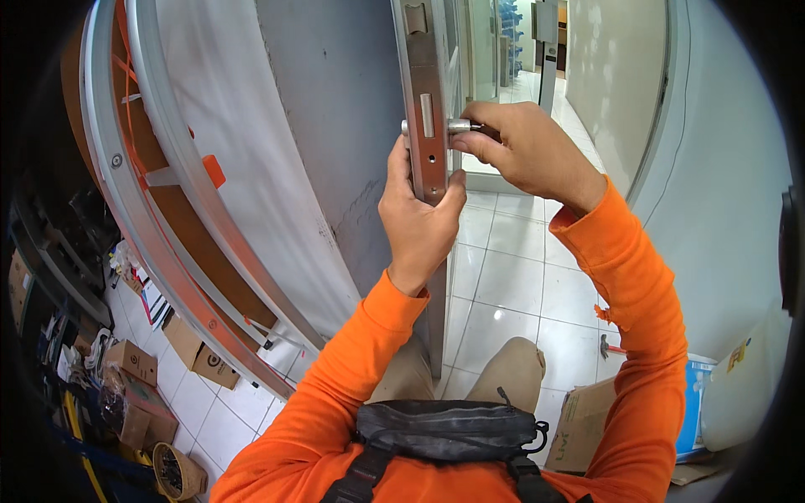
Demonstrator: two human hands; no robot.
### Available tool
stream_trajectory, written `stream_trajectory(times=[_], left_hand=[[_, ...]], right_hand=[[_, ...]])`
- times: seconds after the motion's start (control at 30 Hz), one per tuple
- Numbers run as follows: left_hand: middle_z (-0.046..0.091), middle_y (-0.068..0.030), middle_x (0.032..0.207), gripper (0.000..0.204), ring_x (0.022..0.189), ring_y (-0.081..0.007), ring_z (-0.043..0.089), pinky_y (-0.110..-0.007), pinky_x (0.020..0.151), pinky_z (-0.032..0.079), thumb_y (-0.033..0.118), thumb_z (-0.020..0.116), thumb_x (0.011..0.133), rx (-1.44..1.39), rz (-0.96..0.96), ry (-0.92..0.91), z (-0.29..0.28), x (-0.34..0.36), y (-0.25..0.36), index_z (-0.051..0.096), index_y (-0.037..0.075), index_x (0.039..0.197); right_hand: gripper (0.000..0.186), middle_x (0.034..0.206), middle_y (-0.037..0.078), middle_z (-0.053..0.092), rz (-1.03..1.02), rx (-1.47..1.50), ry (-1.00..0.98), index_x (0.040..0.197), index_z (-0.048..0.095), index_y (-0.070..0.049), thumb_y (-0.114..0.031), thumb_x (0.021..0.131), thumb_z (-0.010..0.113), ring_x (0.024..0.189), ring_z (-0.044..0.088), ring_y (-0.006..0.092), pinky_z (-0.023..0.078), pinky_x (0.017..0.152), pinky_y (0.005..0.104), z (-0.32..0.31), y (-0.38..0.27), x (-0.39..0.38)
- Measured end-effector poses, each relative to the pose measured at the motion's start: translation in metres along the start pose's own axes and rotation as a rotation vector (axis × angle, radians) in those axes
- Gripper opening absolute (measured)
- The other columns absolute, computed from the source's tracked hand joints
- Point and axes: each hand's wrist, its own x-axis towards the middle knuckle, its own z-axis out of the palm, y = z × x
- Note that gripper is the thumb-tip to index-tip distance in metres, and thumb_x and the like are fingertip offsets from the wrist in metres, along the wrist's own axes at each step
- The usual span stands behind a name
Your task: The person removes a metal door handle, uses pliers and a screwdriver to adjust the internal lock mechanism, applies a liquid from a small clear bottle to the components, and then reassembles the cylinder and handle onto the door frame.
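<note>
A door edge (437,335) stands upright before me, with a metal mortise lock (423,71) set into it. Its silver lock cylinder (459,126) sticks out on the right side, and a round end shows on the left. My left hand (418,222) is closed round the edge just below the cylinder, thumb on the right side and fingers on the left, partly hidden. From the right, my right hand (532,155) pinches a key (480,128) at the cylinder's end. Only a dark bit of the key shows between the fingers.
Long curved-looking metal frames (155,101) lean on the left. Cardboard boxes (201,352) and a wicker basket (180,471) stand on the tiled floor. At the lower right are another carton (579,427), a white bucket (742,394) and a hammer (605,345). A glass panel (482,50) is beyond.
</note>
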Motion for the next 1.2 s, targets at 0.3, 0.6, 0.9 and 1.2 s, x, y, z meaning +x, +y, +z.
stream_trajectory(times=[0.3,0.6,0.9,1.2], left_hand=[[0.073,-0.0090,0.106,0.072,0.082,-0.0143,0.071,-0.029,0.078,0.057,0.001,0.074,0.081,0.124,0.002,-0.038,0.008,-0.005,0.005,0.046,0.000,0.148],[0.065,-0.0219,0.133,0.084,0.113,-0.0270,0.070,-0.034,0.094,0.055,0.001,0.075,0.082,0.162,0.137,0.014,0.001,-0.002,-0.008,0.035,-0.004,0.156],[0.065,-0.0224,0.134,0.087,0.111,-0.0274,0.071,-0.034,0.094,0.055,-0.002,0.073,0.081,0.197,0.200,0.005,-0.006,0.002,-0.013,0.033,-0.003,0.158],[0.072,-0.0186,0.120,0.091,0.099,-0.0240,0.074,-0.033,0.087,0.057,-0.002,0.072,0.083,0.141,0.237,0.018,-0.003,0.002,-0.003,0.027,0.002,0.161]], right_hand=[[0.030,0.066,0.014,0.063,-0.023,0.098,0.038,0.093,0.070,0.001,-0.028,0.098,0.067,0.059,0.058,0.0289,0.047,0.059,0.0383,-0.005,0.013,-0.005],[0.026,0.071,0.010,0.068,-0.035,-0.043,-0.061,0.087,0.068,-0.003,-0.025,0.099,0.065,0.064,0.064,0.0280,0.049,0.061,0.0380,-0.027,0.007,-0.008],[0.021,0.073,0.008,0.062,-0.247,-0.256,0.075,0.090,0.062,-0.007,-0.026,0.099,0.065,0.069,0.063,0.0317,0.050,0.061,0.0420,-0.016,0.017,-0.011],[0.022,0.072,0.009,0.061,-0.332,-0.361,0.086,0.088,0.060,-0.008,-0.026,0.097,0.068,0.065,0.061,0.0312,0.050,0.059,0.0418,-0.021,0.016,-0.007]])
